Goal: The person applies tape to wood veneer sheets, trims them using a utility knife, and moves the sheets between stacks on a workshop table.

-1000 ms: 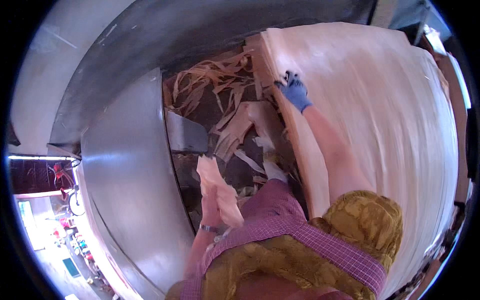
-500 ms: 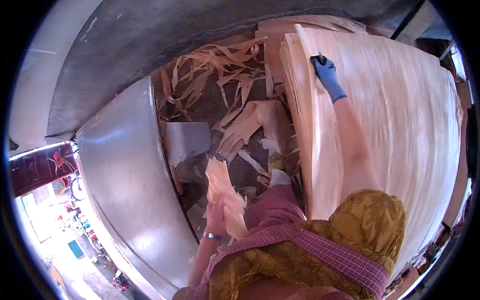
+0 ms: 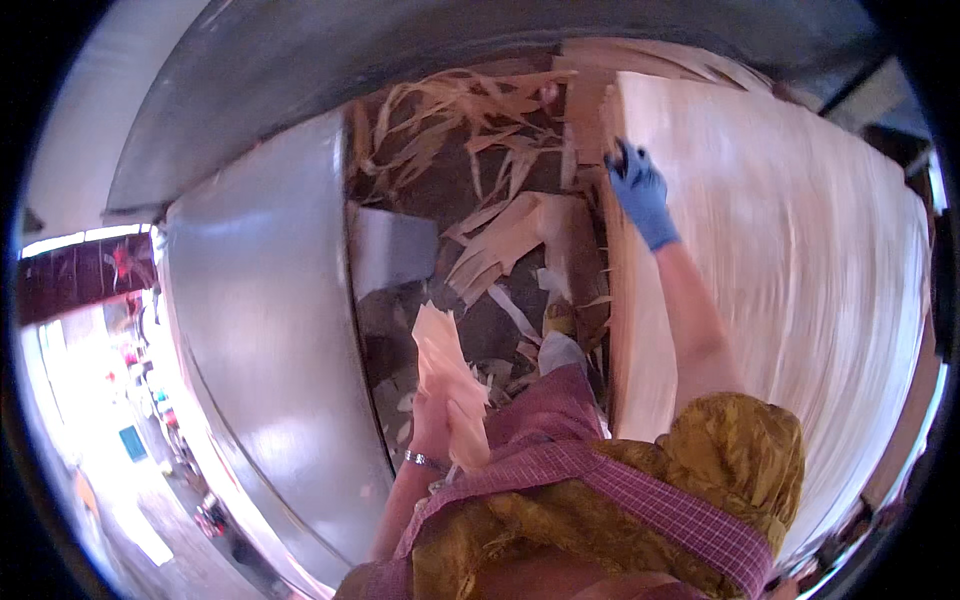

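Observation:
My left hand [image 3: 432, 420], bare with a metal-banded watch or bracelet at the wrist, is closed around a crumpled bundle of thin pale wood veneer [image 3: 440, 352]. The bundle's torn end points away from me, over the littered floor. My right hand [image 3: 642, 200], in a blue glove with dark fingertips, is at the left edge of a wide stack of veneer sheets [image 3: 780, 270]. Its fingers are bent together at that edge; motion blur hides what is between them.
A smooth metal-topped surface [image 3: 265, 310] stands on the left. Long veneer strips [image 3: 450, 120] and a broad torn veneer piece [image 3: 505, 245] lie on the floor between it and the stack. A grey sheet-like piece [image 3: 395, 248] is beside the metal surface. A dark panel [image 3: 350, 75] spans the far side.
My right hand has moved back toward me and left, from on top of the sheets to their left edge. My left hand still holds the veneer bundle. The whole view has shifted slightly.

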`<state>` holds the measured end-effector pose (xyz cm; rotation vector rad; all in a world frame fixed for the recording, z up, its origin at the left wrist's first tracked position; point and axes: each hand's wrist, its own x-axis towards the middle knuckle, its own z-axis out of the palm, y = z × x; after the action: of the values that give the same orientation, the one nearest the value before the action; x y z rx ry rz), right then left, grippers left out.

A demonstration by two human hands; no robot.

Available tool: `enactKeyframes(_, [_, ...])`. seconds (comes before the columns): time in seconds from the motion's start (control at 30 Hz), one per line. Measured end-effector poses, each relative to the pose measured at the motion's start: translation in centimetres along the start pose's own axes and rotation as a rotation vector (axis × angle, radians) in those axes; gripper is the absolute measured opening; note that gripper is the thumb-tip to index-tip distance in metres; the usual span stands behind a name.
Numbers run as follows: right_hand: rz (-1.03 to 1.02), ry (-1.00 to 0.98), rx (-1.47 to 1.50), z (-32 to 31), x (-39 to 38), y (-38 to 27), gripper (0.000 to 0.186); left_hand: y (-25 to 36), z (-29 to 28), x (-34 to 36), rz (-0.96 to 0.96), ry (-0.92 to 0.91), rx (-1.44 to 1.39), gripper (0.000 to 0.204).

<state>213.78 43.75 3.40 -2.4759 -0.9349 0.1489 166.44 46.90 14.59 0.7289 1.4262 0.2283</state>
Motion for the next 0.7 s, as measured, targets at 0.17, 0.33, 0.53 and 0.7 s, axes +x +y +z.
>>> enactKeyframes(0.17, [-0.446, -0.137, 0.202, 7.5, -18.8, -6.1, 0.036, -2.9, -6.3, -2.0, 0.329, 0.240, 0.212, 0.027])
enactKeyframes(0.33, [-0.685, -0.301, 0.696, 8.4, -24.8, -17.9, 0.031, -9.1, -13.1, -5.9, 0.434, 0.311, -0.362, 0.032])
enactKeyframes(0.53, [-1.075, 0.042, 0.970, -2.1, -24.5, -43.1, 0.031, -21.3, -20.4, -15.2, 0.537, 0.551, -0.792, 0.033])
enactKeyframes(0.7, [-1.379, 0.141, 0.958, -14.4, -34.7, -62.4, 0.031, -33.3, -27.9, -24.1, 0.627, 0.764, -1.073, 0.030])
